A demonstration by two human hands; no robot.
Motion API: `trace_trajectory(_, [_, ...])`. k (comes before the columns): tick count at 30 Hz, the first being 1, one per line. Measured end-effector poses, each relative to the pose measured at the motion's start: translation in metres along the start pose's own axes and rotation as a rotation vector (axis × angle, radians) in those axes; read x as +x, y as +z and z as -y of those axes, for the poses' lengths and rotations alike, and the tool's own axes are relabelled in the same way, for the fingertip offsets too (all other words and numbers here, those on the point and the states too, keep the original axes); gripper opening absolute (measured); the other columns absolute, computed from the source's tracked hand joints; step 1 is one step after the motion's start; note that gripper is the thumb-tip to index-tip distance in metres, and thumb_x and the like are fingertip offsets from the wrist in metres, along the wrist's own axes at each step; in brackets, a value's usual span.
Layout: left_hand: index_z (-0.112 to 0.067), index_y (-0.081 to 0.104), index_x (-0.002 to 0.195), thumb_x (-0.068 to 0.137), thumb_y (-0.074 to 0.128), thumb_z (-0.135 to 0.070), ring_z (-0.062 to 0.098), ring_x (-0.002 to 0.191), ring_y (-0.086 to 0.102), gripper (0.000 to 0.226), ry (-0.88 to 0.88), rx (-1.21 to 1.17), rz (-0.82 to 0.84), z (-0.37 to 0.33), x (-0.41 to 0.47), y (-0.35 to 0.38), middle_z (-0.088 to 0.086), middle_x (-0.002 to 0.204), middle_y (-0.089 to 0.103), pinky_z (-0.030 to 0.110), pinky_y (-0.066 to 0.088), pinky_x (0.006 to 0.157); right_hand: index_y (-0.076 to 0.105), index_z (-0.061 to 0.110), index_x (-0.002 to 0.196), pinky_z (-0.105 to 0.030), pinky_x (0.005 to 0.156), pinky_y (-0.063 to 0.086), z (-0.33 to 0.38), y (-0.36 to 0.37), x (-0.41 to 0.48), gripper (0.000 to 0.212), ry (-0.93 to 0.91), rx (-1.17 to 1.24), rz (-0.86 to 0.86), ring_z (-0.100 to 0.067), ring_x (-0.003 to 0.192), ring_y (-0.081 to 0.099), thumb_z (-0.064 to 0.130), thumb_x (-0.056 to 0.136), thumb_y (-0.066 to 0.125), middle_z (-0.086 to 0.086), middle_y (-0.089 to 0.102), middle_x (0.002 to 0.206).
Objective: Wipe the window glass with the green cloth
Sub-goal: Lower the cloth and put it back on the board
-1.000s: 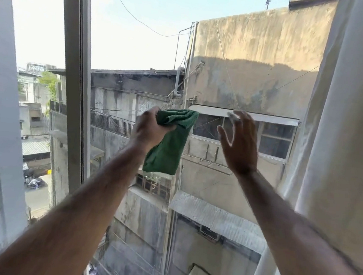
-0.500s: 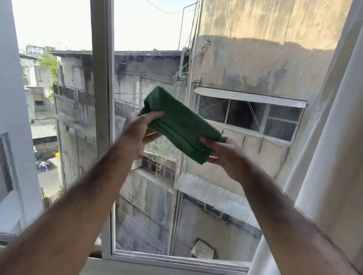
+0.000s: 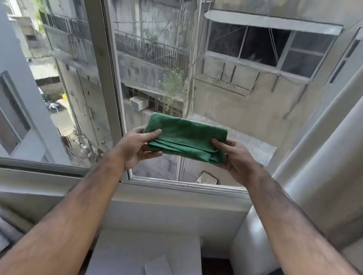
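The green cloth [image 3: 186,139] is folded into a flat rectangle and stretched between both hands in front of the lower part of the window glass [image 3: 238,80]. My left hand [image 3: 138,147] pinches its left end, thumb on top. My right hand [image 3: 233,157] grips its right end. The cloth is held off the glass, a little above the bottom frame [image 3: 189,185].
A grey vertical frame bar [image 3: 107,62] divides the window; the left pane [image 3: 36,77] looks onto buildings and a street. A pale curtain [image 3: 337,135] hangs at the right. Below the sill [image 3: 157,204] stands a white surface [image 3: 141,258] with a flat white piece on it.
The view tilted down to the sill. Both hands came lower with the cloth, which is now folded flat and gripped at both ends; a second ago only the left hand held it.
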State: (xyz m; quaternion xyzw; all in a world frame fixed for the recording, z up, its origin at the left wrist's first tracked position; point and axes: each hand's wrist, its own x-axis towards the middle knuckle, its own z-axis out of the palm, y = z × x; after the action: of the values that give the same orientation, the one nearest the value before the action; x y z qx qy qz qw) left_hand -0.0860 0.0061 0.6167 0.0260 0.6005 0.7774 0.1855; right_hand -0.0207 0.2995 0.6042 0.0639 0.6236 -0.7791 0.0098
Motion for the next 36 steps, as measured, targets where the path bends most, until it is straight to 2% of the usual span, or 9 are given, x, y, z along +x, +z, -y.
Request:
trace_trajectory(5, [-0.014, 0.076, 0.097, 0.091, 0.072, -0.008, 0.024, 0.073, 0.078, 0.008, -0.128, -0.013, -0.052, 0.082, 0.005, -0.026, 0.006, 0.082, 0.080, 0.029, 0.065, 0.052, 0.086, 0.018, 0.099, -0.034, 0.071, 0.070, -0.092, -0.011, 0.002, 0.010, 0.127, -0.011, -0.085, -0.019, 0.079, 0.080, 0.019, 0.091, 0.080, -0.003, 0.085, 0.097])
trace_trajectory(9, [-0.014, 0.075, 0.095, 0.090, 0.073, -0.005, 0.022, 0.072, 0.079, 0.010, -0.233, 0.002, -0.097, 0.152, 0.008, -0.049, 0.005, 0.084, 0.081, 0.029, 0.065, 0.053, 0.086, 0.017, 0.103, -0.033, 0.074, 0.071, -0.169, -0.023, -0.003, 0.011, 0.239, -0.008, -0.139, -0.018, 0.082, 0.082, 0.017, 0.093, 0.081, -0.004, 0.085, 0.100])
trace_trajectory(12, [-0.011, 0.073, 0.102, 0.090, 0.073, -0.003, 0.022, 0.074, 0.080, 0.014, -0.312, 0.034, -0.119, 0.212, 0.009, -0.069, 0.005, 0.090, 0.081, 0.029, 0.065, 0.055, 0.085, 0.013, 0.101, -0.030, 0.068, 0.070, -0.234, -0.031, -0.013, 0.009, 0.312, 0.020, -0.181, -0.018, 0.079, 0.083, 0.012, 0.093, 0.081, -0.005, 0.086, 0.097])
trace_trajectory(15, [-0.007, 0.072, 0.110, 0.091, 0.073, -0.001, 0.019, 0.072, 0.079, 0.020, -0.385, 0.086, -0.140, 0.268, 0.009, -0.084, 0.008, 0.094, 0.079, 0.029, 0.065, 0.057, 0.080, 0.007, 0.108, -0.031, 0.073, 0.071, -0.295, -0.040, -0.024, 0.015, 0.389, 0.027, -0.215, -0.018, 0.080, 0.082, 0.009, 0.093, 0.079, -0.005, 0.085, 0.096])
trace_trajectory(19, [0.001, 0.069, 0.119, 0.090, 0.073, 0.001, 0.018, 0.074, 0.077, 0.029, -0.453, 0.212, -0.164, 0.342, 0.013, -0.099, 0.014, 0.101, 0.075, 0.028, 0.065, 0.058, 0.078, 0.008, 0.110, -0.024, 0.068, 0.067, -0.375, -0.052, -0.041, 0.016, 0.486, -0.029, -0.263, -0.011, 0.079, 0.081, 0.009, 0.094, 0.080, 0.000, 0.083, 0.094])
trace_trajectory(24, [0.001, 0.069, 0.120, 0.097, 0.064, 0.005, 0.017, 0.079, 0.071, 0.024, -0.482, 0.413, -0.162, 0.437, 0.023, -0.119, 0.014, 0.102, 0.072, 0.025, 0.064, 0.057, 0.074, 0.006, 0.108, -0.023, 0.065, 0.067, -0.474, -0.059, -0.057, 0.013, 0.618, -0.062, -0.304, -0.012, 0.079, 0.081, 0.001, 0.095, 0.076, -0.010, 0.079, 0.105])
trace_trajectory(29, [-0.002, 0.070, 0.124, 0.100, 0.063, -0.002, 0.029, 0.095, 0.073, 0.026, -0.531, 0.685, -0.128, 0.523, 0.033, -0.143, 0.015, 0.108, 0.074, 0.042, 0.064, 0.085, 0.064, 0.000, 0.107, -0.033, 0.067, 0.070, -0.571, -0.051, -0.083, 0.012, 0.795, -0.130, -0.313, -0.033, 0.097, 0.078, -0.002, 0.097, 0.070, -0.026, 0.075, 0.118])
trace_trajectory(32, [-0.006, 0.072, 0.124, 0.095, 0.072, -0.005, 0.027, 0.096, 0.074, 0.030, -0.516, 0.837, -0.102, 0.565, 0.038, -0.150, 0.009, 0.107, 0.075, 0.042, 0.064, 0.090, 0.064, 0.000, 0.108, -0.045, 0.081, 0.070, -0.624, -0.049, -0.102, 0.013, 0.889, -0.116, -0.310, -0.040, 0.103, 0.081, 0.004, 0.098, 0.072, -0.028, 0.077, 0.120])
trace_trajectory(36, [-0.007, 0.075, 0.121, 0.091, 0.075, -0.007, 0.027, 0.102, 0.074, 0.029, -0.522, 0.959, -0.009, 0.610, 0.049, -0.155, 0.010, 0.112, 0.078, 0.046, 0.061, 0.100, 0.066, 0.007, 0.101, -0.032, 0.073, 0.070, -0.678, -0.054, -0.120, 0.008, 0.963, -0.080, -0.330, -0.030, 0.094, 0.084, 0.011, 0.101, 0.073, -0.022, 0.080, 0.117])
